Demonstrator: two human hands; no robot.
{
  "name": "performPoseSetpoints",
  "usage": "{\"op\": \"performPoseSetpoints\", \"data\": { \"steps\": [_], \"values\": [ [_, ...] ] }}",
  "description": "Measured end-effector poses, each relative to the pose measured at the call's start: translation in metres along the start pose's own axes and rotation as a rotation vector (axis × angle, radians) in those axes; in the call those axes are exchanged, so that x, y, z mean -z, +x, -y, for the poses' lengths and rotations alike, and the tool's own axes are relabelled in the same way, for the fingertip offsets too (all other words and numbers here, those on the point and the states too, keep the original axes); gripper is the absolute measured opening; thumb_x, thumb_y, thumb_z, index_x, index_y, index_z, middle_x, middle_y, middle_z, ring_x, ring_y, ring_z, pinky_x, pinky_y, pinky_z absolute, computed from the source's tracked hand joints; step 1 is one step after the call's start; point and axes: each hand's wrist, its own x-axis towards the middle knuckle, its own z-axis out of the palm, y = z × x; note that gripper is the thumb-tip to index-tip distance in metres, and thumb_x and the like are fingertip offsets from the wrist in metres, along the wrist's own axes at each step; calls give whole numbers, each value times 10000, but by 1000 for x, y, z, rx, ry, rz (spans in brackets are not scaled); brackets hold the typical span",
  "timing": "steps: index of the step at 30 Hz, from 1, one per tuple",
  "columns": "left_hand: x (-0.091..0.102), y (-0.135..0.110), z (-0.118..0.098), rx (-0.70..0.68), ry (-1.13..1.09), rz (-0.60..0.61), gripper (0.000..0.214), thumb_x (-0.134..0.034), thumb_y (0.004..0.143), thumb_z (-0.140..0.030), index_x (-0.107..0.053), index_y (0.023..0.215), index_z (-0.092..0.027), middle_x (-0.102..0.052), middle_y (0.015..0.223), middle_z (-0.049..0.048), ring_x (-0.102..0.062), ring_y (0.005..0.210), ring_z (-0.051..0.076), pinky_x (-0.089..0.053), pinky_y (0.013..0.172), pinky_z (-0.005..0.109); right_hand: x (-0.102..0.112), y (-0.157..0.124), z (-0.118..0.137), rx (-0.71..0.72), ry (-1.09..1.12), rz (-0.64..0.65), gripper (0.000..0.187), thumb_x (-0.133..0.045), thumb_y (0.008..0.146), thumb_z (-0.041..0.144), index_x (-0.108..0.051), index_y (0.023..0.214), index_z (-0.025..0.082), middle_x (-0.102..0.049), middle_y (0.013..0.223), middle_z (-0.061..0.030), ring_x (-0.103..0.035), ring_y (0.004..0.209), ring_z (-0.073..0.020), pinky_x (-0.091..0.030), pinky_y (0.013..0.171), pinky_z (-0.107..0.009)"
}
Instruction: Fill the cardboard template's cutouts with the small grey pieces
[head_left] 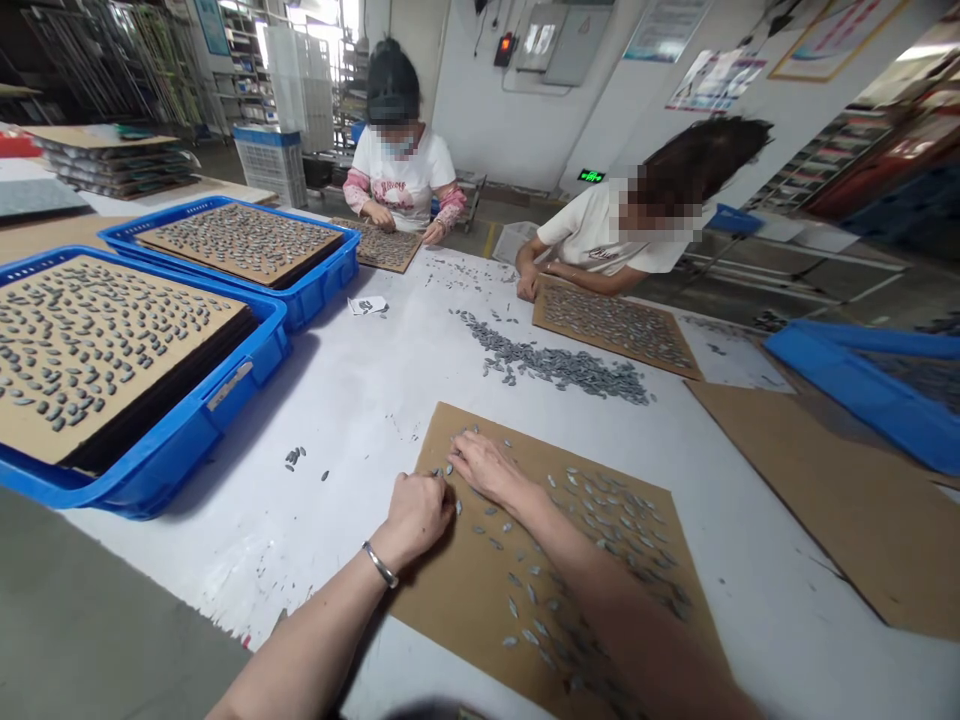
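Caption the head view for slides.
The left hand and right hand touch small grey pieces on a cardboard sheet; a loose pile lies beyond.

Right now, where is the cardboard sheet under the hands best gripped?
Probably by its near-left edge, coming from the left: the cardboard sheet lies flat, that strip is bare of grey pieces, and the left hand rests there.

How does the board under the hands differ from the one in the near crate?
Table board lies flat on the table, left hand and right hand on it; crate board sits on a stack in the blue crate. Table board's lower left part is mostly bare; crate board is covered nearly all over. Both are brown cardboard with small grey pieces.
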Motion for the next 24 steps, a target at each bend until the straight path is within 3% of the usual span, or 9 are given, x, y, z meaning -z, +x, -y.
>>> {"op": "performPoseSetpoints", "data": {
  "steps": [8, 12, 18, 24],
  "values": [
    [8, 17, 23, 94, -29, -158, 224, -516, 980, -223, -730, 1021, -172, -718, 1049, 115, -682, 928, 216, -490, 876, 327, 3, 1, 2, 8, -35, 3, 121, -539, 1009, 219, -654, 981, 193, -695, 983, -70, -637, 914, -203, -419, 800, -292],
    [-1, 20, 23, 74, 3, -140, 152, -602, 942, -217, -744, 975, -177, -718, 968, 99, -678, 916, 227, -489, 854, 328, 8, -13, 2, -22, -81, -21, 122, -536, 989, 185, -657, 978, 181, -695, 996, -97, -633, 910, -231, -409, 794, -322],
    [-5, 21, 25, 70, 65, -129, 210, -520, 968, -161, -727, 997, -150, -713, 972, 125, -674, 907, 243, -482, 845, 352, 12, -38, 8, 9, -153, 37, 151, -575, 977, 152, -667, 867, 199, -690, 920, -76, -640, 885, -223, -403, 785, -317],
    [-7, 14, 20, 13, 129, -125, 242, -439, 1005, -155, -678, 1041, -145, -692, 1010, 136, -646, 949, 257, -456, 851, 374, 16, -21, 13, 57, -46, 36, 125, -578, 1003, 173, -695, 976, 206, -686, 989, -67, -632, 957, -212, -415, 828, -306]
  ]
}}
